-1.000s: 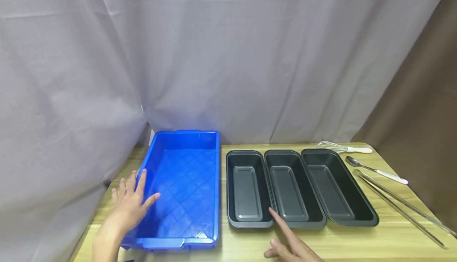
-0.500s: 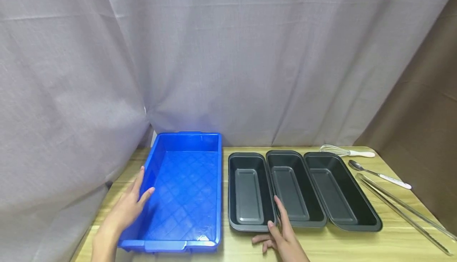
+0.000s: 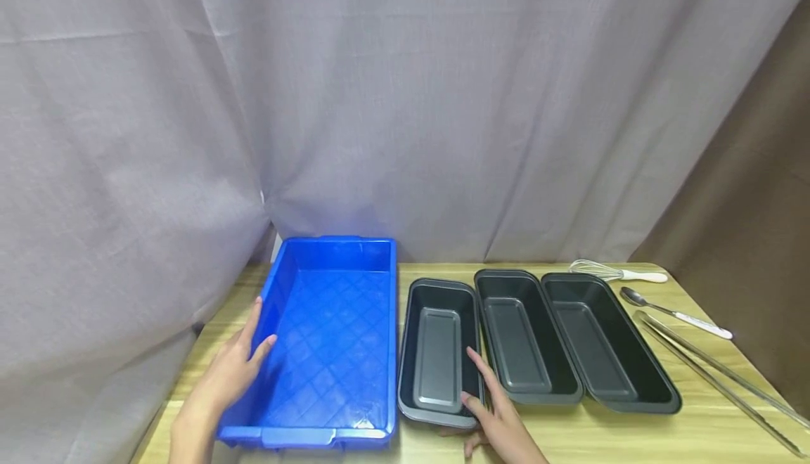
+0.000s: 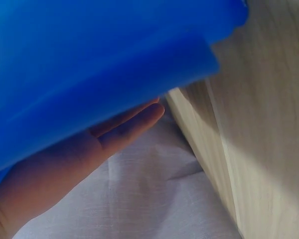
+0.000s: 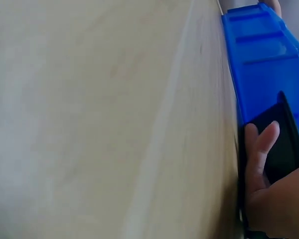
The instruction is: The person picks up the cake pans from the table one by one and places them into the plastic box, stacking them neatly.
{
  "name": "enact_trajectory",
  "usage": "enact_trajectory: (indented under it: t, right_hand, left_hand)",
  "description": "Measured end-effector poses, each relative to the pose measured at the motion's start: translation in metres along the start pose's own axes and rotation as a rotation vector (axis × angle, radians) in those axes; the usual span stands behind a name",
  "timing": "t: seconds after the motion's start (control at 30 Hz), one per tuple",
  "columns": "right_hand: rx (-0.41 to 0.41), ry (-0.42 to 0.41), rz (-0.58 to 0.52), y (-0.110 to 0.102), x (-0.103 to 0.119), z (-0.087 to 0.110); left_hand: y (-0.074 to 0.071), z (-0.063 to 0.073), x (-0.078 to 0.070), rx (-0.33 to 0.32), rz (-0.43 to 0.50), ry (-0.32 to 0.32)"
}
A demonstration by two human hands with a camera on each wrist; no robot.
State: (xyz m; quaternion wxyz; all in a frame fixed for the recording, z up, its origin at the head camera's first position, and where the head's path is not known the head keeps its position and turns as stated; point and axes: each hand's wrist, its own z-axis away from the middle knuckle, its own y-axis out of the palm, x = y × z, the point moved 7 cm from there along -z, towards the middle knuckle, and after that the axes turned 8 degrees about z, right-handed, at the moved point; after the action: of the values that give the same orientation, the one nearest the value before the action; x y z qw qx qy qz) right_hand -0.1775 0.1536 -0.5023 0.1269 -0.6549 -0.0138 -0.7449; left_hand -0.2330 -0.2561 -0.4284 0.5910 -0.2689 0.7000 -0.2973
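My left hand [image 3: 224,376] holds the left side of a blue plastic tray [image 3: 370,441], its thumb over the rim and its fingers along the outer wall. From below, the left wrist view shows straight fingers [image 4: 132,127] beneath the tray's edge. At the near right corner of the leftmost black loaf pan [image 3: 439,358], my right hand [image 3: 496,422] grips the rim. Its thumb and index finger lie over the edge while other fingers curl lower down, partly hidden. That pan stands slightly askew, close beside the tray. The right wrist view catches my right hand [image 5: 269,194] against the dark pan wall.
Two more loaf pans, a middle one [image 3: 519,344] and a right one [image 3: 598,351], stand side by side. Further right lie a whisk [image 3: 616,272], a spoon [image 3: 673,311] and long metal tongs [image 3: 715,372]. A grey curtain [image 3: 392,112] hangs behind the wooden table [image 3: 633,443].
My left hand has gone from spread fingers to holding the tray's side. My right hand has come onto the leftmost loaf pan, which has turned and shifted slightly left and nearer, away from the middle pan.
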Motion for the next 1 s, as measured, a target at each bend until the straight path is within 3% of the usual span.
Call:
enact_trajectory:
  t: [0.17,0.33,0.6,0.73,1.0]
  right_hand:
    - [-0.035,-0.006,-0.103,0.000,-0.006,-0.002]
    - [0.020,0.042,-0.250,0.001,-0.007,0.001]
    - [0.060,0.036,-0.234,-0.005,0.011,0.011]
    - [0.084,0.013,-0.254,-0.010,0.024,0.013]
    - [0.079,-0.087,-0.193,-0.022,0.066,0.010]
  left_hand:
    - [0.003,0.002,0.004,0.030,0.014,-0.036]
    - [0.003,0.001,0.004,0.046,0.023,-0.055]
    - [0.001,-0.001,0.002,0.035,0.006,-0.045]
    - [0.001,0.000,0.003,0.054,-0.006,-0.070]
    - [0.003,-0.002,0.004,0.077,-0.023,-0.109]
